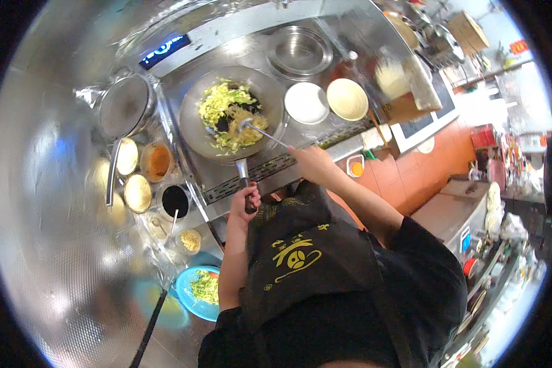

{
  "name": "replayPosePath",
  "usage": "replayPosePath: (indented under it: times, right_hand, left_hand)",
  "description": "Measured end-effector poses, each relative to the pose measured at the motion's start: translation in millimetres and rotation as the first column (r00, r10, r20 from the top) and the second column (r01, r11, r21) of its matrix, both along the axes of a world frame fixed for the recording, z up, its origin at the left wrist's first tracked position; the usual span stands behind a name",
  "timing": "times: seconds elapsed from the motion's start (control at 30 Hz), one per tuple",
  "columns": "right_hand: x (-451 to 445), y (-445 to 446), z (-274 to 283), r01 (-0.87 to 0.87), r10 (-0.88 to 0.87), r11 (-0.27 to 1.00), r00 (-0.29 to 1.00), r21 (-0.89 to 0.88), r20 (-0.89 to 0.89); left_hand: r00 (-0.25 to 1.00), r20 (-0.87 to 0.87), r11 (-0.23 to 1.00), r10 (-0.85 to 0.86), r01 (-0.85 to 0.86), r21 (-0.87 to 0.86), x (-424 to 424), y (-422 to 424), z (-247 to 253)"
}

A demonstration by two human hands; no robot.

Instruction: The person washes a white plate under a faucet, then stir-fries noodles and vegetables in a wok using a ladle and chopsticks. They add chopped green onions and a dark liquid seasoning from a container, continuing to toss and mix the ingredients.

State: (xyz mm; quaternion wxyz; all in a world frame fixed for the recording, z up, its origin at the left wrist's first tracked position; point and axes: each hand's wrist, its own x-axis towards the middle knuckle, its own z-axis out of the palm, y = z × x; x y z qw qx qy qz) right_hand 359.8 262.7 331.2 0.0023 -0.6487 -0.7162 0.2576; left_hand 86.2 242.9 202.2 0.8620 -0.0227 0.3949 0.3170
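Observation:
My left hand is closed round the dark handle of a wok on the metal cooktop. With my right hand I hold the thin shaft of a metal ladle or spatula; its head is in the food inside the wok, so its exact shape is unclear. Chopped yellow-green vegetables lie on the far side and near edge of the pan. A tangle of thin translucent noodles sits right of its middle, by the tool's head. Part of the dark wok bottom shows between them.
Right of the wok are a white bowl, a cream bowl and round metal pans. Along the left stand a lidded pot, a container of dark liquid and several seasoning containers. A blue basin holds chopped vegetables.

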Motion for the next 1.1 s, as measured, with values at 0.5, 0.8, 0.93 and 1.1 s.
replayPosePath:
  times: [0.5,0.8,0.93,1.1]
  right_hand:
    - [-6.8,2.4,2.0,-0.002,0.002,1.0,1.0,0.018,-0.011]
    - [1.8,28.2,-11.1,0.065,-0.053,0.992,0.992,0.106,-0.113]
    - [-17.8,17.4,-19.0,-0.007,0.009,0.998,0.999,0.057,-0.04]
    - [-15.0,22.0,-35.2,0.061,-0.059,0.997,0.997,0.037,-0.055]
  left_hand:
    - [0.999,0.037,1.0,-0.015,0.014,0.027,-2.6,-3.9,-6.3]
    - [0.997,0.078,1.0,0.014,-0.013,-0.009,-1.4,0.6,-12.3]
    - [0.999,0.044,1.0,0.004,-0.003,-0.016,-4.6,6.4,-1.3]
    - [1.0,0.003,0.998,-0.006,0.006,-0.066,2.9,-2.1,-0.2]
